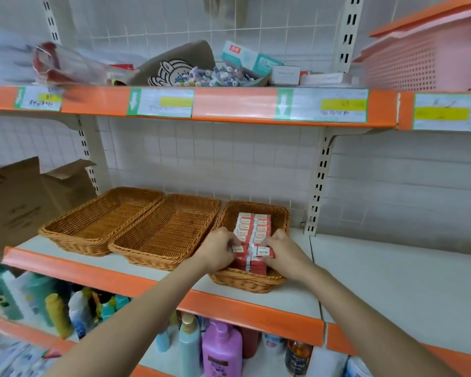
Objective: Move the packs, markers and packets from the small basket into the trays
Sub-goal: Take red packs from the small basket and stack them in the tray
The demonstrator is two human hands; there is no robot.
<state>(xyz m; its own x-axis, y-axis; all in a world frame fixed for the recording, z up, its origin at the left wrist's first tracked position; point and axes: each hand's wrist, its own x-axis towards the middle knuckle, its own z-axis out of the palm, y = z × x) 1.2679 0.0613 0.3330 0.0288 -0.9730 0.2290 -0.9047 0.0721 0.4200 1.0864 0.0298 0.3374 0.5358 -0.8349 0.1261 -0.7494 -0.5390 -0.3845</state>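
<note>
Three trays of brown woven wicker, rough and ribbed, are recorded: the left tray (98, 219), the middle tray (169, 229) and the right tray (280, 216), the last stocked with red-and-white packs (252, 227) in a glossy wrap. The shelf (365, 270) is noted as matt white, smooth, edged with a glossy orange strip (242, 308). A matt brown cardboard box (19, 202), a perforated pink plastic basket (430, 61) and glossy plastic bottles (220, 346) are also listed.
</note>
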